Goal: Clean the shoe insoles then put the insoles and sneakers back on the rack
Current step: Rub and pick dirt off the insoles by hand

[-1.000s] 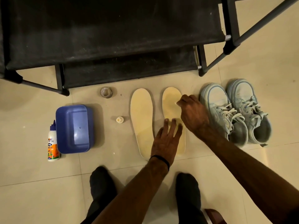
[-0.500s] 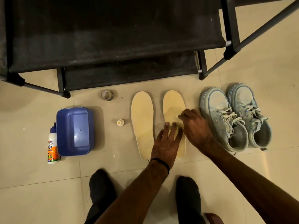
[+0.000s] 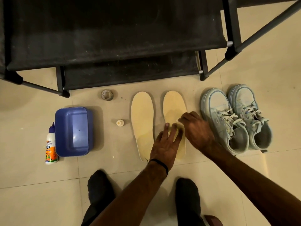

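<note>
Two pale yellow insoles lie side by side on the tiled floor, the left insole (image 3: 142, 121) untouched. On the heel half of the right insole (image 3: 173, 103) my left hand (image 3: 166, 144) presses with straight, spread fingers. My right hand (image 3: 197, 129) is curled over the middle of that insole and pinches a small white wipe (image 3: 178, 121) against it. A pair of light blue sneakers (image 3: 228, 118) with pale laces stands just right of my right hand, toes toward the black shoe rack (image 3: 114, 38).
The rack's legs and diagonal bar (image 3: 260, 30) stand at the back and right. A blue plastic tub (image 3: 72, 131), a white and orange bottle (image 3: 50, 144), a small cap (image 3: 120, 123) and a tape roll (image 3: 106, 95) lie to the left. My black-socked feet (image 3: 99, 190) are near.
My right hand has slid with the wipe from the toe of the right insole toward its middle, closer to my left fingertips. My left hand has stayed on the heel part.
</note>
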